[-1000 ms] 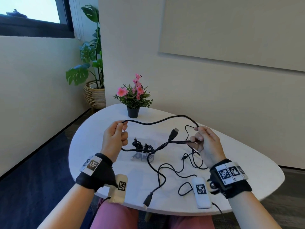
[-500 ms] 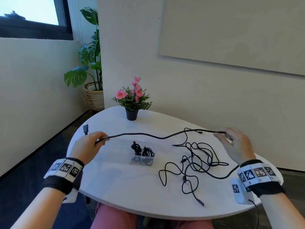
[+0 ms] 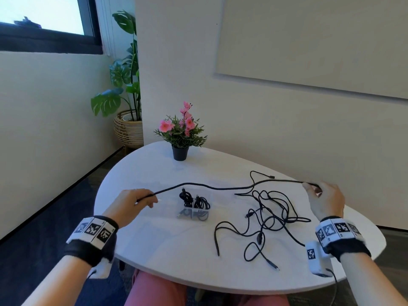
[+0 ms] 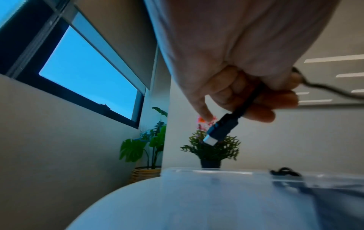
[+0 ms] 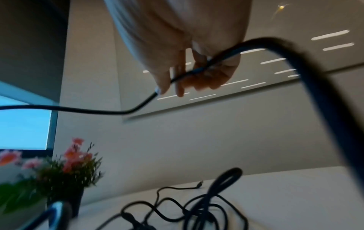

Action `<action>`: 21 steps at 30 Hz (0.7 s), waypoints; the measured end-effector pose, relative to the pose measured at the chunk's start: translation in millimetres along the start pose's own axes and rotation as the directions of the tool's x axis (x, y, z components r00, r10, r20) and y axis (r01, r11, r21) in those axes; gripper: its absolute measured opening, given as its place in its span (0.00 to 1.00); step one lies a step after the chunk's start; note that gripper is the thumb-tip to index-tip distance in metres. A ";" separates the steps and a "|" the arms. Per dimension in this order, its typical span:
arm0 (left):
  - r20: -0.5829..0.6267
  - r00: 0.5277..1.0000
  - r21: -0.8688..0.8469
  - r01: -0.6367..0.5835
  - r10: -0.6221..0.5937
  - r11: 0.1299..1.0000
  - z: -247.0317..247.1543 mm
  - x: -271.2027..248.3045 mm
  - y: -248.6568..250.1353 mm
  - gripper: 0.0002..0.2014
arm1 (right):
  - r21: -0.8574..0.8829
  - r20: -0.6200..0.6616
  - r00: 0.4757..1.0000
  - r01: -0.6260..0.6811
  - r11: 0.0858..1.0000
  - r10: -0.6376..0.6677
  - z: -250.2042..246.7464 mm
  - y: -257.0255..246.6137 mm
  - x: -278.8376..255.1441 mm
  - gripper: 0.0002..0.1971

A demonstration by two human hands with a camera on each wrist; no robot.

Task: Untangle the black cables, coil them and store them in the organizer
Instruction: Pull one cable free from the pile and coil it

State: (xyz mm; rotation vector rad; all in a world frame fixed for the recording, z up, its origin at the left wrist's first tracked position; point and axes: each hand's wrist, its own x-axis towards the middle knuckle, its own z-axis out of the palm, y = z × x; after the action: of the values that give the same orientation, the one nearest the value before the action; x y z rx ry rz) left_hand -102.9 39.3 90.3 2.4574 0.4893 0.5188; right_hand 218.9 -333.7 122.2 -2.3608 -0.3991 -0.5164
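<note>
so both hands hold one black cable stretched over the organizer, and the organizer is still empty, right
Not quite: the organizer is not empty. The head view shows coiled black cables already inside it. The rest holds: the left hand and right hand hold one black cable stretched above it.

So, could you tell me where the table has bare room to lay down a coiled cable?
Bare patches: the near-left table between the organizer and the front edge, and the far side right of the flower pot. The right half is crowded with the tangled cables.
</note>
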 end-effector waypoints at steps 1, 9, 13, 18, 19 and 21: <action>-0.018 1.000 -0.041 -0.006 0.005 0.999 5.4 0.0 9.0 0.12 | -0.067 0.073 0.997 -0.024 0.997 0.029 3.6 -1.2 -1.0 0.19; -0.105 0.993 -0.492 0.001 -0.060 0.871 57.8 5.0 79.3 0.17 | 0.242 0.361 0.824 0.370 0.897 -0.437 25.4 -93.0 -69.6 0.15; -0.051 0.995 -0.703 0.028 -0.090 0.711 54.6 4.8 101.7 0.17 | 0.385 0.505 0.693 0.352 0.853 -0.515 40.1 -135.1 -103.2 0.22; -0.040 0.997 -0.868 -0.003 -0.063 0.496 44.4 -1.5 105.7 0.22 | 0.256 0.572 0.708 0.326 0.910 -0.414 64.6 -143.2 -100.3 0.27; -0.034 0.996 -0.911 0.001 -0.077 0.412 42.3 -1.5 106.6 0.22 | 0.255 0.552 0.720 0.334 0.907 -0.421 66.7 -144.9 -99.8 0.23; -0.031 0.993 -0.969 -0.002 -0.113 0.246 35.0 -0.4 112.2 0.17 | 0.300 0.499 0.718 0.383 0.874 -0.485 67.8 -149.2 -103.4 0.14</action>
State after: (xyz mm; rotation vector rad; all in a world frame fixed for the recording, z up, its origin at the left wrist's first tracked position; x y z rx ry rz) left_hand -61.8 -63.0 130.9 1.1486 0.1531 0.6428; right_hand 84.3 -194.8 110.1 -2.1991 -1.2508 0.0433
